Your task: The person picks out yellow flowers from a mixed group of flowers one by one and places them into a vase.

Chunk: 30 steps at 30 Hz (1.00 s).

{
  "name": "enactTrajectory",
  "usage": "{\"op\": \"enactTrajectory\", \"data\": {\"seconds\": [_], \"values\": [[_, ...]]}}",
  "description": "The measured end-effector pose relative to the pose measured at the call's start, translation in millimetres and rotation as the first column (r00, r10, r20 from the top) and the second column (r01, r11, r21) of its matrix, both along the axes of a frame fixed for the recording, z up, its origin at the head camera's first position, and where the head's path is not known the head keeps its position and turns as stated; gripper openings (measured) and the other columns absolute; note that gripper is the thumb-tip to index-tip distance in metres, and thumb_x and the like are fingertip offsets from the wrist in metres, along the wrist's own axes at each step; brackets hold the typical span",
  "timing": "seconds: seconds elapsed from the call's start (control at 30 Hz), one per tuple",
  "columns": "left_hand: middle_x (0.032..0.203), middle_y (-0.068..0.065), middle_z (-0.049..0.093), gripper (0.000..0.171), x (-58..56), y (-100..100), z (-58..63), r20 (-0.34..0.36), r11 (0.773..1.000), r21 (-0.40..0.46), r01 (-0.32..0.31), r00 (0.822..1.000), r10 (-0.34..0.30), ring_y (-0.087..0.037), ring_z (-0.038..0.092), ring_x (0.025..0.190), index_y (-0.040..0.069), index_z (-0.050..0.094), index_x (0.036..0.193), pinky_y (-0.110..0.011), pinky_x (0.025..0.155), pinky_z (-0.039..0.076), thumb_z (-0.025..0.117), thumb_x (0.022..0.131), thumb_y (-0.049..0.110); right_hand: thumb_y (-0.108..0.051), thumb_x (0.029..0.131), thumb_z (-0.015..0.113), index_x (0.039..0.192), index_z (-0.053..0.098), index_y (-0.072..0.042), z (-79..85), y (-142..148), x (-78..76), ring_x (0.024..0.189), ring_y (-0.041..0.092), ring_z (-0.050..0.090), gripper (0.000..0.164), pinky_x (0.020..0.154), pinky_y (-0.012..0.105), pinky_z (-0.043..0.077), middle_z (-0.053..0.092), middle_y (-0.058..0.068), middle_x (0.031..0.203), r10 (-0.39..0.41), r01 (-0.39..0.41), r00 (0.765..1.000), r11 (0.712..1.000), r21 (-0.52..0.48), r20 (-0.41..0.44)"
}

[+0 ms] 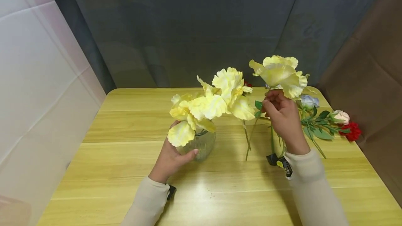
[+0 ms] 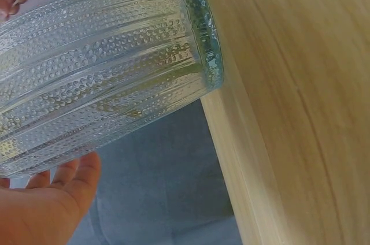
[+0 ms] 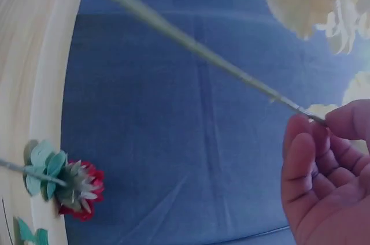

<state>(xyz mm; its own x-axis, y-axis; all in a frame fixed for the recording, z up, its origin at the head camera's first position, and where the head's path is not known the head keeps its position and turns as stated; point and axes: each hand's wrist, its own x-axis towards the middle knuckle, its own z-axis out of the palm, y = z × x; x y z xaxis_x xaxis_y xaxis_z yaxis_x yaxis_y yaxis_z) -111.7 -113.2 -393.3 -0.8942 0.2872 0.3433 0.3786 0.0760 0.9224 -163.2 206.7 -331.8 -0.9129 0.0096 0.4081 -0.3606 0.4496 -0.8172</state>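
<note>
A ribbed, bumpy clear glass vase (image 2: 115,54) stands on the wooden table, with yellow ruffled flowers (image 1: 207,105) spreading over its mouth. My left hand (image 1: 168,161) holds the vase around its left side, thumb at the front; the blossoms partly cover its fingers. To the right, my right hand (image 1: 284,119) pinches another yellow flower (image 1: 281,74) by its stem (image 3: 191,45), between thumb and fingertips just below the bloom. The bloom is up above the table, and the stem hangs down from it.
On the right of the table (image 1: 103,170) lie a blue rose (image 1: 309,102), a pale pink rose (image 1: 340,117) and a red flower (image 1: 353,132) with green leaves. Another red flower (image 3: 84,190) lies by the back edge. Grey cloth (image 1: 188,30) hangs behind.
</note>
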Motion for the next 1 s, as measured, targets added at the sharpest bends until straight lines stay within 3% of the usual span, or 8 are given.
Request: {"op": "enactTrajectory", "data": {"seconds": [0.13, 0.2, 0.33, 0.43, 0.6, 0.67, 0.77, 1.0], "values": [[0.136, -0.001, 0.045, 0.086, -0.4, -0.2, -0.3, -0.004, 1.000, -0.002, -0.004, 1.000, 0.004, -0.017, 0.044, 0.121, 0.020, 0.028, 0.143, -0.044, 0.104, 0.035, 0.075, 0.073, 0.003, -0.018, 0.096, 0.051, 0.103, 0.050, -0.006, -0.5, -6.0, 7.3, 0.069, 0.022, 0.057, 0.015, 0.056, 0.024, 0.049, 0.057, 0.010, 0.081, 0.040, -0.049, 0.997, 0.990, -0.135, -0.068], [0.136, -0.001, 0.045, 0.086, -0.4, -0.1, -0.3, -0.007, 1.000, -0.002, -0.005, 1.000, 0.005, -0.017, 0.044, 0.122, 0.020, 0.028, 0.143, -0.045, 0.104, 0.035, 0.075, 0.073, 0.003, -0.013, 0.096, 0.050, 0.103, 0.048, -0.002, -2.0, -9.1, 9.4, 0.067, 0.024, 0.056, 0.013, 0.057, 0.025, 0.048, 0.055, 0.010, 0.083, 0.069, -0.094, 0.992, 0.967, -0.237, -0.109], [0.135, -0.001, 0.046, 0.086, -0.1, 0.2, -0.1, -0.006, 1.000, -0.004, -0.007, 1.000, 0.007, -0.017, 0.044, 0.121, 0.019, 0.028, 0.143, -0.047, 0.104, 0.034, 0.075, 0.073, 0.003, -0.008, 0.095, 0.050, 0.103, 0.048, -0.002, -4.9, -15.2, 12.5, 0.063, 0.024, 0.056, 0.010, 0.056, 0.024, 0.050, 0.056, 0.011, 0.083, 0.096, -0.177, 0.974, 0.887, -0.426, -0.204], [0.134, -0.001, 0.046, 0.085, 0.1, 0.3, -0.1, -0.003, 1.000, -0.005, -0.009, 1.000, 0.009, -0.017, 0.044, 0.121, 0.018, 0.028, 0.142, -0.048, 0.104, 0.035, 0.075, 0.073, 0.003, -0.003, 0.095, 0.049, 0.102, 0.048, 0.002, -5.6, -18.8, 13.9, 0.059, 0.024, 0.057, 0.009, 0.052, 0.025, 0.051, 0.057, 0.014, 0.082, 0.092, -0.241, 0.950, 0.826, -0.511, -0.299], [0.133, -0.001, 0.047, 0.084, -0.4, 0.7, -0.1, -0.007, 1.000, -0.008, -0.012, 1.000, 0.012, -0.016, 0.045, 0.120, 0.017, 0.029, 0.142, -0.050, 0.104, 0.034, 0.075, 0.073, 0.003, 0.004, 0.093, 0.047, 0.103, 0.047, 0.005, -3.9, -23.6, 16.4, 0.056, 0.029, 0.060, 0.010, 0.049, 0.029, 0.053, 0.058, 0.018, 0.082, 0.028, -0.311, 0.904, 0.727, -0.612, -0.426], [0.134, -0.001, 0.047, 0.084, -0.5, 0.9, -0.1, -0.010, 1.000, -0.009, -0.012, 1.000, 0.011, -0.016, 0.045, 0.120, 0.017, 0.029, 0.142, -0.051, 0.104, 0.033, 0.075, 0.073, 0.003, 0.005, 0.093, 0.047, 0.104, 0.046, 0.005, -3.1, -25.3, 17.5, 0.056, 0.031, 0.060, 0.011, 0.048, 0.031, 0.054, 0.059, 0.019, 0.080, -0.011, -0.327, 0.891, 0.677, -0.659, -0.454], [0.134, -0.002, 0.047, 0.085, -0.4, 1.1, 0.0, -0.008, 1.000, -0.010, -0.014, 1.000, 0.014, -0.017, 0.044, 0.121, 0.017, 0.028, 0.142, -0.050, 0.105, 0.033, 0.075, 0.073, 0.003, 0.005, 0.092, 0.049, 0.104, 0.044, 0.006, -1.9, -27.8, 19.3, 0.055, 0.033, 0.060, 0.013, 0.046, 0.032, 0.054, 0.061, 0.021, 0.076, -0.080, -0.323, 0.879, 0.626, -0.710, -0.470], [0.133, -0.004, 0.048, 0.084, -0.4, 1.1, -1.0, -0.005, 1.000, -0.008, -0.025, 1.000, 0.025, -0.017, 0.045, 0.120, 0.014, 0.029, 0.142, -0.049, 0.105, 0.033, 0.076, 0.073, 0.003, 0.004, 0.090, 0.051, 0.103, 0.041, 0.007, 1.0, -30.9, 20.4, 0.050, 0.034, 0.060, 0.016, 0.045, 0.031, 0.054, 0.063, 0.025, 0.070, -0.252, -0.290, 0.825, 0.579, -0.762, -0.506]]}}
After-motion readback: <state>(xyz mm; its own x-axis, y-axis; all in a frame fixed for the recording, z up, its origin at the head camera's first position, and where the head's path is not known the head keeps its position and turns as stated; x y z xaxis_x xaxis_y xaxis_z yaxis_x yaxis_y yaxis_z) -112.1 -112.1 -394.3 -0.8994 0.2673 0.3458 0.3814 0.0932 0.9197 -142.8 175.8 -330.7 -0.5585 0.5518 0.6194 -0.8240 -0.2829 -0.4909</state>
